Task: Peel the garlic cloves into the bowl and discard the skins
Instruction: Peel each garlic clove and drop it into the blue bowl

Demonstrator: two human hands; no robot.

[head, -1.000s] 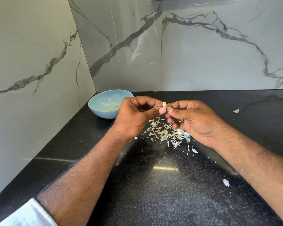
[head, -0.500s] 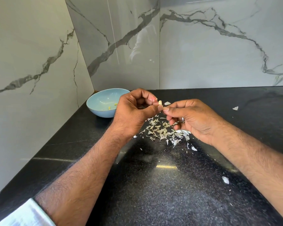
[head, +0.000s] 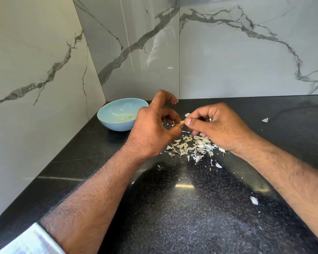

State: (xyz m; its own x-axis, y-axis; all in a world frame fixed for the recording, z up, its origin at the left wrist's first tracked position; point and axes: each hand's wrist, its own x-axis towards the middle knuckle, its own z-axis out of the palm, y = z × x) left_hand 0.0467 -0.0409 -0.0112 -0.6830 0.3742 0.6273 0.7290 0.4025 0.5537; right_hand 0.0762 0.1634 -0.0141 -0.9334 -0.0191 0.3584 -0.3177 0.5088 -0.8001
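Pale garlic clove (head: pixel 182 122) now sits lower between the hands than half a second ago, pinched by the left hand (head: pixel 150 131) at thumb tip, index finger lifted clear, while the right hand (head: pixel 216 129) nips its other end, fingers curled. One blue bowl (head: pixel 118 114), far left by the wall corner, holds about three small peeled bits. One heap of skins (head: pixel 191 146) lies on the black counter (head: pixel 191 208) beneath the hands, strays to the right.
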